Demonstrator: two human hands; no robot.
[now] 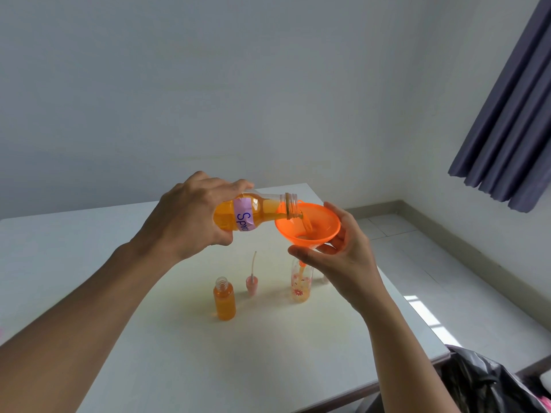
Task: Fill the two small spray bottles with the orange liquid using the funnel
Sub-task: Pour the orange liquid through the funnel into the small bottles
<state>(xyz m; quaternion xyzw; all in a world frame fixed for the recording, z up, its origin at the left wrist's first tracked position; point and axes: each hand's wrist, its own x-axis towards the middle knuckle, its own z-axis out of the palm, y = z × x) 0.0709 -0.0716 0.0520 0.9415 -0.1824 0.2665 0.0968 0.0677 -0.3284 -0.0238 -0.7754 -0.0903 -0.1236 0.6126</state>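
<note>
My left hand (185, 222) grips a large clear bottle of orange liquid (259, 211) with a pink label, tipped nearly level, its open mouth over an orange funnel (308, 225). Liquid runs into the funnel. My right hand (343, 254) holds the funnel from below and from the right, its spout in the neck of a small flower-printed bottle (300, 283) that stands on the white table (149, 338) with a little orange liquid at its bottom. A second small bottle (224, 299), open and full of orange liquid, stands to the left.
A pink spray cap (251, 283) with its thin tube pointing up stands between the two small bottles. The table's right edge drops to a tiled floor. A black plastic bag (483, 380) sits at the lower right. A dark curtain (512, 114) hangs at the upper right.
</note>
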